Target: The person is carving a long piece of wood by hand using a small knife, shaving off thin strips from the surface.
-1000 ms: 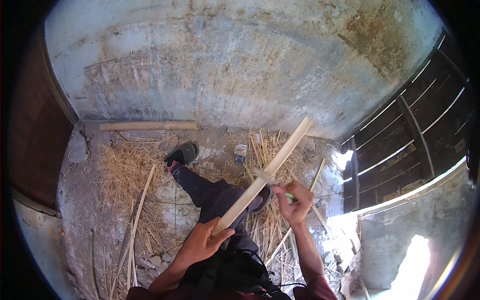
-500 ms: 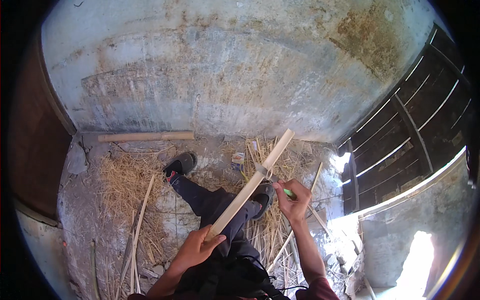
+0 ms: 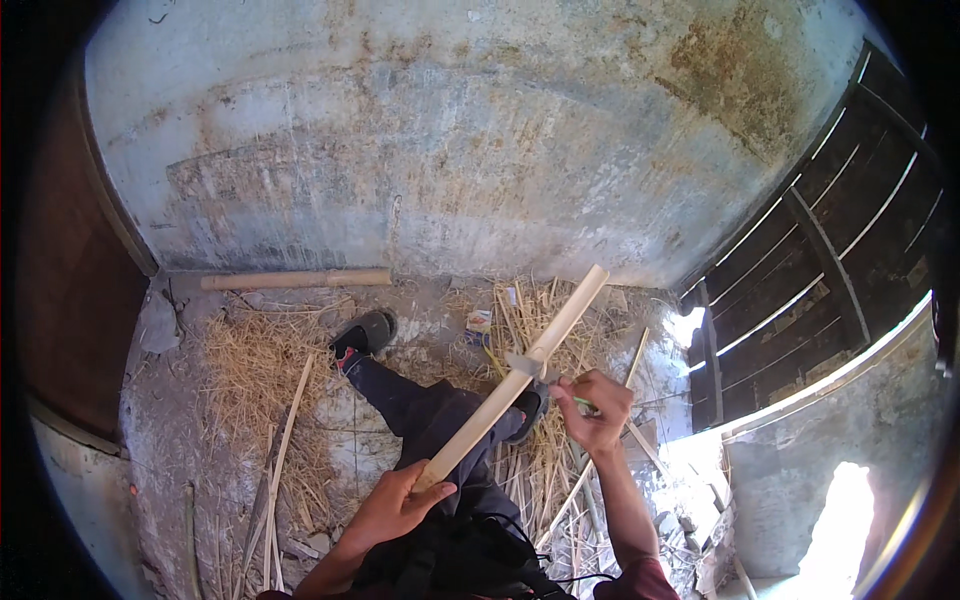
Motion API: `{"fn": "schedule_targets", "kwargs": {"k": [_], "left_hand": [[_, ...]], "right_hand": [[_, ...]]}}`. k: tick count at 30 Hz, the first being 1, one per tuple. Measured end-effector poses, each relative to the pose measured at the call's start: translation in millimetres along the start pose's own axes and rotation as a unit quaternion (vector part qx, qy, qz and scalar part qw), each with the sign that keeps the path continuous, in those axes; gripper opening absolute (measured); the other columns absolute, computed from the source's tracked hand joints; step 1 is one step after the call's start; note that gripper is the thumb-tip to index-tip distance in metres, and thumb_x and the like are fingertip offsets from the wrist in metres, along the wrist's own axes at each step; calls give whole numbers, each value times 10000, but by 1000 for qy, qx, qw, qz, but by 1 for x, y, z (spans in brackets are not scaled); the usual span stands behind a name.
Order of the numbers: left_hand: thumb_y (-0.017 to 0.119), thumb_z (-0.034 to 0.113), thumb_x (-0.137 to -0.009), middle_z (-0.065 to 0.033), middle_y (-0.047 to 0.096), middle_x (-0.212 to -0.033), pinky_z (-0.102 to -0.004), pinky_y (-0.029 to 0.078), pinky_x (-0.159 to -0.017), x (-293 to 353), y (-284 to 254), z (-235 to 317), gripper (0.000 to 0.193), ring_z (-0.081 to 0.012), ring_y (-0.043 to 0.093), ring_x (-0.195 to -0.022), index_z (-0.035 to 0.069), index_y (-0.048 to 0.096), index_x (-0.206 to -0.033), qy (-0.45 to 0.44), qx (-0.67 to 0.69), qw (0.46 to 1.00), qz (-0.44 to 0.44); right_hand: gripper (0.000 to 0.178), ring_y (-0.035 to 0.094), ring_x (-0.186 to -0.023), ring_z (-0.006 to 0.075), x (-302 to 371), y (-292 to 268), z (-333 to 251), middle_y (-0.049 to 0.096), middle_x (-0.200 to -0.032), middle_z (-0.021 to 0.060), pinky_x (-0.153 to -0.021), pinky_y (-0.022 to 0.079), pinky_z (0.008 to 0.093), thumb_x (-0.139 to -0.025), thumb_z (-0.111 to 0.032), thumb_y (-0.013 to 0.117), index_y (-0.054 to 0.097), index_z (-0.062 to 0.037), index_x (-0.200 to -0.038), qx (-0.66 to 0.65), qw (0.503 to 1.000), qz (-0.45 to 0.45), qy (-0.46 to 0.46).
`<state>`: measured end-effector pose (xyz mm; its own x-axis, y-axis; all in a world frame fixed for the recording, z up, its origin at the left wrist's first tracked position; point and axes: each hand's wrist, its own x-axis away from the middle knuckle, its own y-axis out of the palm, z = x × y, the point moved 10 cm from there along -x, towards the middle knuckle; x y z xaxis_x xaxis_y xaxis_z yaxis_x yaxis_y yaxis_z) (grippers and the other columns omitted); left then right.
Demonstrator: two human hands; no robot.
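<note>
A long pale strip of split bamboo slants up and away to the right over my legs. Its near end is gripped by my left hand, thumb on top and fingers wrapped round. My right hand is closed on the green handle of a knife. The knife's grey blade lies across the bamboo, a little beyond the middle, at a raised joint. Most of the handle is hidden inside my fingers.
Heaps of shavings cover the floor on both sides of my dark shoe. A bamboo pole lies along the stained wall. Thin strips lean at the left, a small box lies ahead, and a slatted panel stands right.
My right hand has shifted slightly right and down with the knife, whose blade now lies flatter across the bamboo. The strip's far end has swung slightly right.
</note>
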<state>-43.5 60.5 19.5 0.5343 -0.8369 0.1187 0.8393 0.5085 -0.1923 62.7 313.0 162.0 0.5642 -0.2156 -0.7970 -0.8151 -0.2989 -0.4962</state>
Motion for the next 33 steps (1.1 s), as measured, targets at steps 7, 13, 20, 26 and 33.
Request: {"fn": "schedule_targets", "kwargs": {"k": [7, 13, 20, 26, 33], "left_hand": [[759, 360, -1052, -101, 687, -751, -347, 506, -631, 5, 7, 0, 443, -105, 601, -680, -43, 696, -1226, -10, -15, 1000, -21], [764, 366, -1050, -68, 685, -769, -336, 512, -657, 5, 13, -2, 469, -87, 592, -721, -42, 697, -1272, -25, -22, 999, -19], [768, 364, -1044, -120, 709, -823, -335, 527, -672, 21, 2, -26, 431, -106, 624, -743, -12, 706, -1245, -32, -28, 999, -27], [782, 349, -1035, -127, 732, -865, -344, 553, -728, 30, -28, -34, 442, -113, 664, -807, -7, 701, -1285, -52, -15, 998, 36], [758, 377, -1053, -85, 674, -785, -335, 526, -644, -2, -11, -24, 462, -105, 611, -706, -30, 681, -1258, 17, -56, 998, 1]], "right_hand": [[176, 608, -520, 214, 1, -5, 13, 649, -674, 74, -488, 452, 326, -772, -63, 923, 748, -43, -769, -10, 1000, 24, -2], [166, 613, -523, 203, -9, -8, 10, 651, -671, 71, -485, 448, 320, -757, -80, 935, 774, -56, -790, 25, 998, -1, -52], [121, 643, -625, 201, 17, -73, 160, 696, -738, 106, -596, 513, 331, -894, -45, 785, 709, -14, -806, 131, 956, 150, 213], [301, 564, -747, 87, 109, -151, 246, 613, -721, 30, -660, 440, 295, -1039, -182, 743, 608, -21, -823, 63, 931, 144, 330], [174, 530, -705, 70, 128, -96, 171, 602, -757, -17, -630, 391, 274, -1018, -173, 761, 647, -62, -1088, 20, 896, 58, 440]]}}
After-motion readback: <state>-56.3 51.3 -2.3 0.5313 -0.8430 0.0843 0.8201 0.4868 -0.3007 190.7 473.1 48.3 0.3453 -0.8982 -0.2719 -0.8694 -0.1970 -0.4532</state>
